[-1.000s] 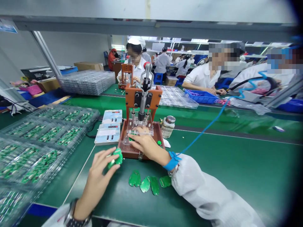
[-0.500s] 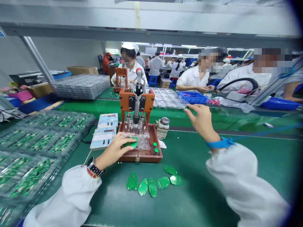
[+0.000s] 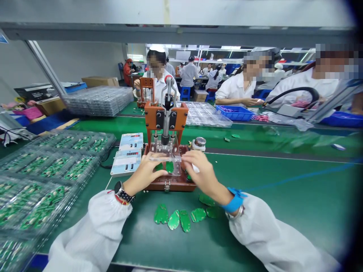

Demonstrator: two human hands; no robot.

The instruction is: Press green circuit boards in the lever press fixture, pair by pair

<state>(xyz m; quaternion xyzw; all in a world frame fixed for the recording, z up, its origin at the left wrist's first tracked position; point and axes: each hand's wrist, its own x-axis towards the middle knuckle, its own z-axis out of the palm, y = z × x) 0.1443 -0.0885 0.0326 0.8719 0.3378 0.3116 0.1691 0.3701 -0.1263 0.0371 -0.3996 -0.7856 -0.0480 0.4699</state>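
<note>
Meters just left of the left hand, whose thumb and fingers are spread at the press. Green boards lie in the press by the left thumb; a nudge could skew them. Clear plate above: if lowered early, could trap fingers. Loose boards on the surface, nearer than both hands' fingers; a low sweep could scatter them. Right hand at the plate's edge, pinching or not, cannot tell. Jar just behind its knuckles; a knock could tip it.

Press shaft: polished metal. Press plate: clear, glossy plastic (edges catching light). Green boards: smooth, glossy. Bench top: smooth, faint sheen. Right sleeve: matt, wrinkled cloth. Stacked trays: shiny, clear plastic.
</note>
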